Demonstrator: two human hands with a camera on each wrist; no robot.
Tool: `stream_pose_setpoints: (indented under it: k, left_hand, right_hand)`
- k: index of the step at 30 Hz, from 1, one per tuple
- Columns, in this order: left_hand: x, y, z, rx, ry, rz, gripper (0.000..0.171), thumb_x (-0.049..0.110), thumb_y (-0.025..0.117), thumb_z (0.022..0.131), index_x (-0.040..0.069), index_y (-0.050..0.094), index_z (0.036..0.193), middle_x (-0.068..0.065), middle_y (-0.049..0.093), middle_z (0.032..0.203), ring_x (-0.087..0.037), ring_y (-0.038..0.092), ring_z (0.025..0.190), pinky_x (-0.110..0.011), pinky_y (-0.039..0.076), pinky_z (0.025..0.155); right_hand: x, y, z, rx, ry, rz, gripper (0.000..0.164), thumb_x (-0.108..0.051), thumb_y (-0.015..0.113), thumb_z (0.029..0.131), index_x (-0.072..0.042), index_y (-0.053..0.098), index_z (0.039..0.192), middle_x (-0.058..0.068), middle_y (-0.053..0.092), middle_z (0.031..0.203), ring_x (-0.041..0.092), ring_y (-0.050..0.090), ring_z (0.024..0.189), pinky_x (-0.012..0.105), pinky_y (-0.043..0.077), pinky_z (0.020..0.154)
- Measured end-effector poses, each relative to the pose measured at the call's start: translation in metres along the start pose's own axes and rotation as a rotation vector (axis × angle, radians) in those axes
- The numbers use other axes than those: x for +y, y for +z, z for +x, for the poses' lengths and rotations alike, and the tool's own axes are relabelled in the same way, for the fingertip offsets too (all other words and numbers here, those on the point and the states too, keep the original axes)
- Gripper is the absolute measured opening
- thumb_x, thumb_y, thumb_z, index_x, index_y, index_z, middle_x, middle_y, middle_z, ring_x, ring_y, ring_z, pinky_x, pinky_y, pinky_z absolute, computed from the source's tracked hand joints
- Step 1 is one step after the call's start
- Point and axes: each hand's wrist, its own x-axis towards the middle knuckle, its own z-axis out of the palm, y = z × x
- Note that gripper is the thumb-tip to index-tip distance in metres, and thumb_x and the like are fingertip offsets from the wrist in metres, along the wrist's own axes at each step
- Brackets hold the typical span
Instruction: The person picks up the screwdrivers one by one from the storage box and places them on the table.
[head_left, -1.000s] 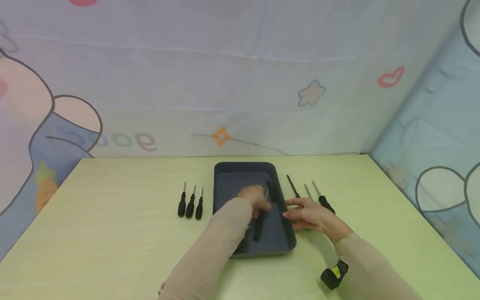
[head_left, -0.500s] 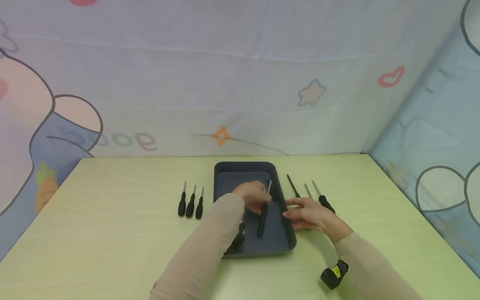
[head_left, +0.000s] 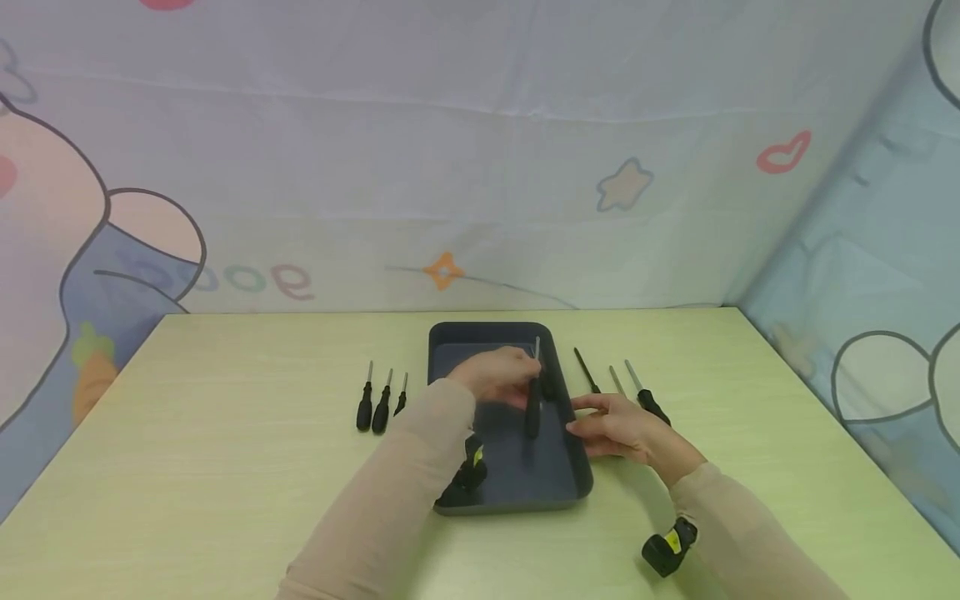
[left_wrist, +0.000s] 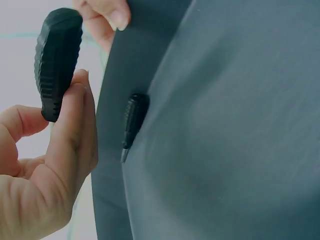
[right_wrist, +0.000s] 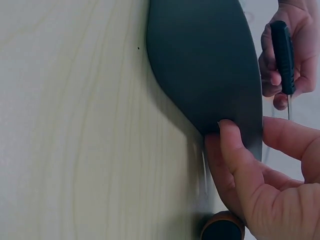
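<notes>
My left hand (head_left: 498, 375) pinches a screwdriver (head_left: 533, 412) by the front of its black handle, above the dark grey tray (head_left: 487, 333). Its metal shaft points toward the back. In the left wrist view the ribbed handle (left_wrist: 59, 60) sticks up between thumb and fingers. Another black screwdriver (left_wrist: 134, 120) lies inside the tray along its right wall, partly hidden by the held one in the head view. At the tray's right rim my right hand (head_left: 622, 427) grips the wall, thumb over the edge and fingers outside (right_wrist: 240, 160).
Left of the tray, three black-handled screwdrivers (head_left: 364, 408) lie side by side, one partly behind the left sleeve. To the right lie a dark-shafted screwdriver (head_left: 587, 371), a thin metal shaft (head_left: 617, 382) and a thicker screwdriver (head_left: 651, 404), some partly hidden by the right hand.
My left hand has lifted the screwdriver up from the tray floor and moved slightly back and left. The right hand stays at the tray rim.
</notes>
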Motion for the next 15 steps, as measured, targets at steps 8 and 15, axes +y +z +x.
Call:
stream_pose_setpoints:
  k: [8, 15]
  left_hand:
    - [0.007, -0.011, -0.010, 0.008, -0.006, -0.097, 0.038, 0.012, 0.041, 0.098, -0.005, 0.041, 0.132, -0.032, 0.051, 0.122, -0.038, 0.060, 0.103, -0.031, 0.054, 0.071]
    - [0.011, -0.021, -0.019, 0.025, -0.017, -0.160, 0.038, 0.010, 0.043, 0.094, -0.002, 0.042, 0.130, -0.031, 0.050, 0.125, -0.032, 0.063, 0.099, -0.033, 0.054, 0.076]
  right_hand:
    - [-0.002, 0.001, -0.001, 0.008, 0.004, 0.007, 0.062, -0.001, 0.056, 0.090, 0.013, 0.021, 0.139, 0.026, 0.055, 0.117, 0.024, 0.063, 0.096, 0.038, 0.052, 0.080]
    - [-0.001, 0.001, -0.001, 0.012, 0.008, 0.007, 0.061, 0.000, 0.056, 0.090, 0.014, 0.022, 0.139, 0.024, 0.057, 0.114, 0.023, 0.063, 0.094, 0.037, 0.053, 0.079]
